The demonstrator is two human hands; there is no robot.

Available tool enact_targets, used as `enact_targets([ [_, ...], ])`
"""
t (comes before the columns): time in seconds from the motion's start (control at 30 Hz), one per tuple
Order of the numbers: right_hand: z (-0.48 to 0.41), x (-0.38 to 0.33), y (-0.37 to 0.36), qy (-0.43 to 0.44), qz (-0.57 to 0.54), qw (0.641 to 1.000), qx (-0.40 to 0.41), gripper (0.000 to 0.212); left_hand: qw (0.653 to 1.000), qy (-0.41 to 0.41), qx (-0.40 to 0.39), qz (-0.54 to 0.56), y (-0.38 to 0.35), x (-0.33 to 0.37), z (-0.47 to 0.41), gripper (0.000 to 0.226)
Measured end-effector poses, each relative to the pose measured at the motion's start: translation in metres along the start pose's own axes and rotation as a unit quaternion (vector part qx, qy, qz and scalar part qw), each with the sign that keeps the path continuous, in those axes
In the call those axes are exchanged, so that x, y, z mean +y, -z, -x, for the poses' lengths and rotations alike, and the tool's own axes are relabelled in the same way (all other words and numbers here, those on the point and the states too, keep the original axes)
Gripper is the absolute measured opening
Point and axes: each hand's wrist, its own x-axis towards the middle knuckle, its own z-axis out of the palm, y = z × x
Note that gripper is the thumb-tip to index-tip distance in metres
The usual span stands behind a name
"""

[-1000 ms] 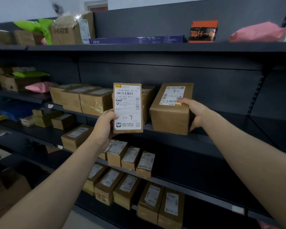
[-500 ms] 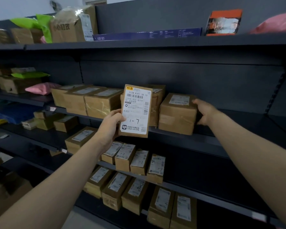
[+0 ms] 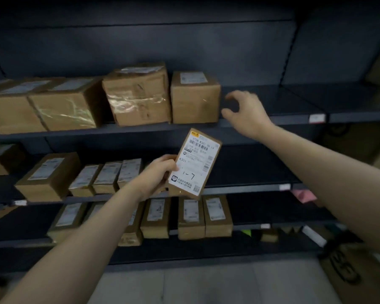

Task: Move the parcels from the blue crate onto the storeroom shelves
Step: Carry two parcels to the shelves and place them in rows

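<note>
Fig.: L hand [image 3: 156, 172] grips flat brown cardboard parcel w/ white label "1-7" [image 3: 194, 163], in front of the lower shelves, unshelved | R hand [image 3: 248, 113] empty, fingers loose, just beside small brown cardboard box [image 3: 194, 99] on dark grey metal shelf [image 3: 294, 102] | many parcels shelved; blue crate out of view, remainder unknown.

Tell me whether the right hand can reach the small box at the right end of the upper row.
Probably yes. The right hand hangs open just right of the small box, apart from it, with only bare shelf between them. The left hand holds a flat parcel.
</note>
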Motion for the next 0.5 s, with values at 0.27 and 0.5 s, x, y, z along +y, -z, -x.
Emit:
enact_targets([
  [0.27, 0.058, 0.043, -0.009, 0.022, 0.064, 0.992, -0.110, 0.038, 0.996, 0.083, -0.012, 0.028, -0.038, -0.052, -0.042, 0.020],
  [0.5, 0.055, 0.090, -0.025, 0.021, 0.122, 0.970, -0.207, 0.036, 0.986, 0.148, 0.009, 0.069, -0.068, -0.079, -0.093, 0.018],
])
